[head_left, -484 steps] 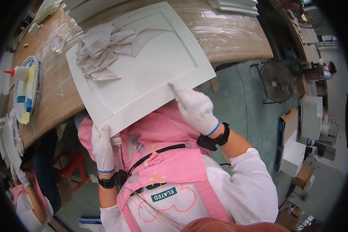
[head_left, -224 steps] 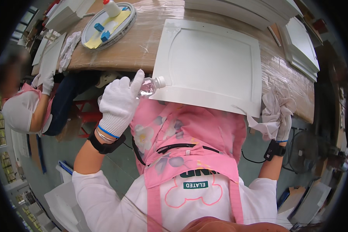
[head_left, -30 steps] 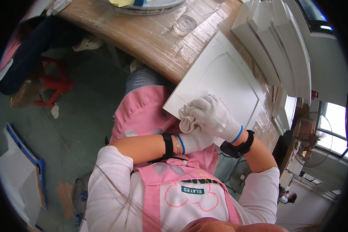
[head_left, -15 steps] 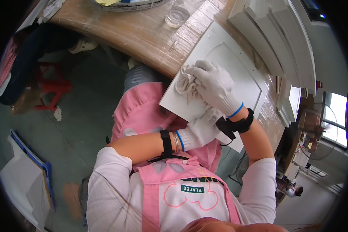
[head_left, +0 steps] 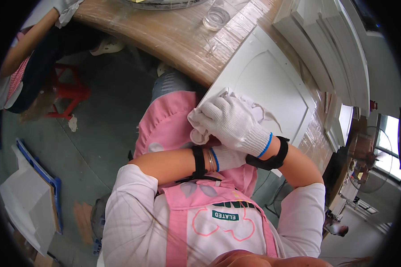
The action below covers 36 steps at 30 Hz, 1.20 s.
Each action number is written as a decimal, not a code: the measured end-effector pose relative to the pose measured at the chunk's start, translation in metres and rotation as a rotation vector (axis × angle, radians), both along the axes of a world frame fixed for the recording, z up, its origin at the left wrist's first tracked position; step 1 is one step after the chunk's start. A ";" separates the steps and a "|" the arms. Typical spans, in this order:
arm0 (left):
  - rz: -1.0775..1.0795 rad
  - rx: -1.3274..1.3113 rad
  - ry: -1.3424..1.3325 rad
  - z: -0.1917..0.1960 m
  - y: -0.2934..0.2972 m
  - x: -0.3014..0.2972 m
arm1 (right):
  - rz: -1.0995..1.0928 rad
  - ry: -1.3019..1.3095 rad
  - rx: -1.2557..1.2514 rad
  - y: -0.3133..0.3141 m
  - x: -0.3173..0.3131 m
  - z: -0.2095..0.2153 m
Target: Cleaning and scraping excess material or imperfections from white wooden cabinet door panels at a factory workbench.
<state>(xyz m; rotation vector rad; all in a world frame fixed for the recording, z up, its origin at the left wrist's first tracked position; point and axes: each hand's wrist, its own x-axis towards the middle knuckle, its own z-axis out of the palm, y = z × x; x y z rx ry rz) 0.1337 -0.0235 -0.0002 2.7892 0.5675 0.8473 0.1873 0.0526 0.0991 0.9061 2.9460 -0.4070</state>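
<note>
A white panel (head_left: 272,80) with a recessed, curved-edged middle lies on the table, its near corner jutting past the table edge toward my lap. In a white knit glove with a blue cuff band, my right hand (head_left: 234,120) presses a crumpled whitish cloth (head_left: 199,121) at the panel's near left edge. Its fingers are curled over the cloth, part of which trails out behind the hand. My left hand (head_left: 231,159), gloved too, is beneath my right wrist by the panel's near edge. Its fingers are hidden there, so their grip does not show.
The table (head_left: 173,31) is wrapped in clear film. On it stand a glass of clear liquid (head_left: 216,18) and a stack of white panels (head_left: 325,44). A co-worker's gloved hand (head_left: 69,6) shows at the far left, above a red stool (head_left: 73,91). A fan (head_left: 369,158) stands at right.
My right hand and the cloth have slid nearer to me and slightly left, to the panel's edge. My left hand is now more covered. The co-worker's arm has come into view.
</note>
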 end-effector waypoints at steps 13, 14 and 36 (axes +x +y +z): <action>-0.068 -0.648 -0.522 0.016 0.006 0.014 | -0.082 -0.039 0.062 0.006 0.005 0.006; -0.066 -0.757 -0.285 0.020 0.009 0.014 | -0.087 -0.046 0.076 0.009 0.014 0.004; 0.325 -1.464 -0.629 0.018 0.056 -0.112 | -1.131 0.460 0.171 0.046 0.106 0.029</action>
